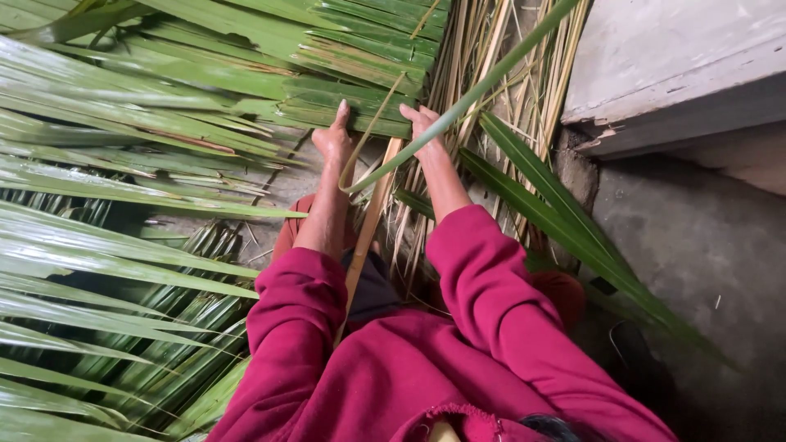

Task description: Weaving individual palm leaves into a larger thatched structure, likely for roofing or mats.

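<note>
Long green palm leaf strip [458, 102] | middle of frame, slanting to upper right | right hand [423, 131] pinches it; left hand [334, 139] presses flat, holding nothing, on woven green leaf mat [344, 102] | looks light, bendy; hold near its low end.

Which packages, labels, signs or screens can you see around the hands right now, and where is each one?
None in view: only green palm leaves, dried leaf ribs, a concrete step, and the left hand and right hand on the woven leaf edge.
</note>
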